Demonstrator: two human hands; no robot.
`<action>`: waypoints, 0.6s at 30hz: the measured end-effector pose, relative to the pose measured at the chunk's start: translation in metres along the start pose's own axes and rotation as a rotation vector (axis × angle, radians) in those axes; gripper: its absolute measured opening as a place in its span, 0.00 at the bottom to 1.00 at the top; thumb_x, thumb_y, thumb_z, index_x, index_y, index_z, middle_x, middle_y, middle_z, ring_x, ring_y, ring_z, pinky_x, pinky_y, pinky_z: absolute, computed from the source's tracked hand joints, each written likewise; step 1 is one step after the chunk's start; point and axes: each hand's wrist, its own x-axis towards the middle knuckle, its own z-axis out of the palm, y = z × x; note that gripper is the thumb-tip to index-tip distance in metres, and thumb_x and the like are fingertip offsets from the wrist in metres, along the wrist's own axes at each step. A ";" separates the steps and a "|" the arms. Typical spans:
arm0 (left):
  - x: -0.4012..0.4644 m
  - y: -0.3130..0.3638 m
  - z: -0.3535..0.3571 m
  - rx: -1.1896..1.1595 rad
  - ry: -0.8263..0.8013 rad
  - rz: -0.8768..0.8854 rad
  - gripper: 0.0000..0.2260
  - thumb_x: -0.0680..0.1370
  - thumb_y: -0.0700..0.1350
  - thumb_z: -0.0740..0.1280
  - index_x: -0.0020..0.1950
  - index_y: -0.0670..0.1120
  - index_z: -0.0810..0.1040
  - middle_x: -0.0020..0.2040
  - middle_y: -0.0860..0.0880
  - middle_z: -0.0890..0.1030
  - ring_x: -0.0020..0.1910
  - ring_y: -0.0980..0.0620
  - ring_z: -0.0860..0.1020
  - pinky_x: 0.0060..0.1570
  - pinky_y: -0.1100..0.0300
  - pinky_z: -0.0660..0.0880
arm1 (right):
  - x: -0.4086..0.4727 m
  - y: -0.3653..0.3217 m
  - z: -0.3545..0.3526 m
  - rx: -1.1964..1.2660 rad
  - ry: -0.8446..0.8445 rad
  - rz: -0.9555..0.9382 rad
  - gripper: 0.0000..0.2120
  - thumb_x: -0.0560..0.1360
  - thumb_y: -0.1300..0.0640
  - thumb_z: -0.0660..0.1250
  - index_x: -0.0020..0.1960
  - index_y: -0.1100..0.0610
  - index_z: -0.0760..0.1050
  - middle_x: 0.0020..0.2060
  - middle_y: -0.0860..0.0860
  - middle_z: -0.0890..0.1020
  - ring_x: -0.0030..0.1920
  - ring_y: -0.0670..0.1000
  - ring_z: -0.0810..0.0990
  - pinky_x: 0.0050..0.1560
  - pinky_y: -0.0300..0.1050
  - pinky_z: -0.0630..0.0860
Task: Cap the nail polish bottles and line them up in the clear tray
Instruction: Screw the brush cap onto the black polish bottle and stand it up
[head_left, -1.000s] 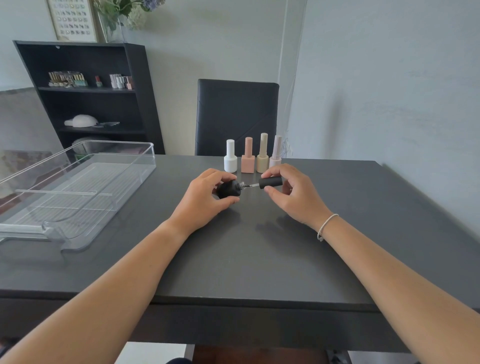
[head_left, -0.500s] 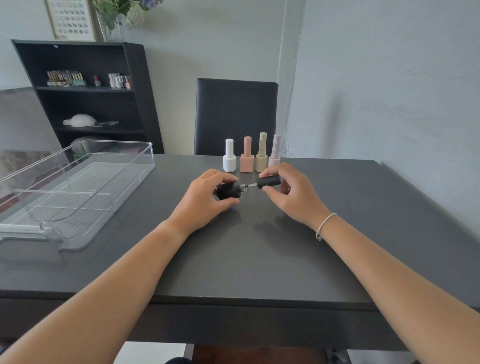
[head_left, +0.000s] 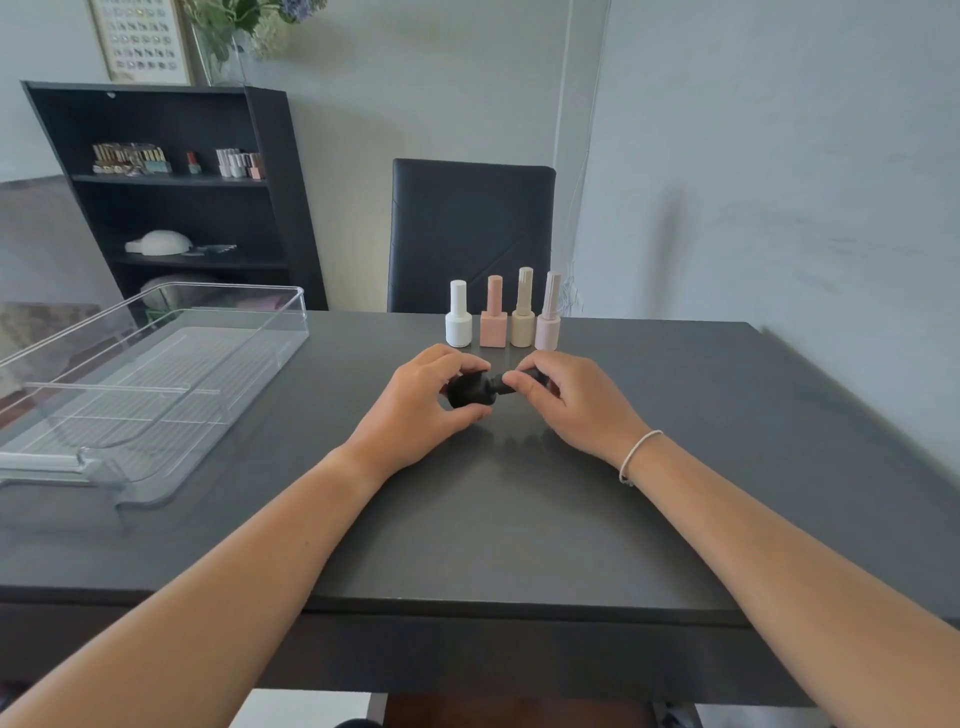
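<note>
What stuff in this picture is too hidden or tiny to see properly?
Head view only:
- Black cap: mostly covered by the right hand, so whether it is screwed fully onto the black bottle is unclear.
- Black bottle: partly wrapped by the left hand.
- Small bottles on the shelf: too tiny to tell apart.
- Clear tray: cut off by the left edge.

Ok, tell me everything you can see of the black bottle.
The black bottle is small, round-bodied and matte, lying on its side just above the dark table, neck pointing right. The left hand grips its body; the right hand holds the black cap against its neck. No gap shows between cap and bottle, though fingers hide much of both. It sits in front of the four pastel bottles, away from the tray.
</note>
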 end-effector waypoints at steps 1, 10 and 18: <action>0.000 0.000 0.000 0.002 -0.001 0.002 0.17 0.70 0.42 0.73 0.57 0.48 0.77 0.50 0.54 0.75 0.48 0.58 0.74 0.49 0.78 0.67 | 0.000 0.000 0.000 -0.008 -0.007 0.022 0.14 0.78 0.48 0.58 0.40 0.55 0.74 0.28 0.44 0.71 0.29 0.44 0.69 0.32 0.41 0.63; 0.000 0.002 -0.001 -0.020 0.036 0.020 0.17 0.69 0.42 0.73 0.57 0.47 0.77 0.50 0.52 0.77 0.47 0.57 0.74 0.50 0.76 0.68 | -0.002 -0.001 0.002 -0.007 -0.049 0.002 0.05 0.75 0.55 0.63 0.48 0.55 0.69 0.30 0.41 0.70 0.30 0.43 0.71 0.32 0.38 0.63; 0.000 0.001 0.000 -0.011 0.018 0.010 0.17 0.70 0.42 0.73 0.57 0.48 0.77 0.50 0.53 0.76 0.47 0.58 0.74 0.50 0.78 0.68 | -0.002 0.000 0.001 -0.040 0.014 -0.004 0.07 0.74 0.52 0.64 0.48 0.53 0.70 0.27 0.41 0.69 0.28 0.42 0.71 0.29 0.32 0.62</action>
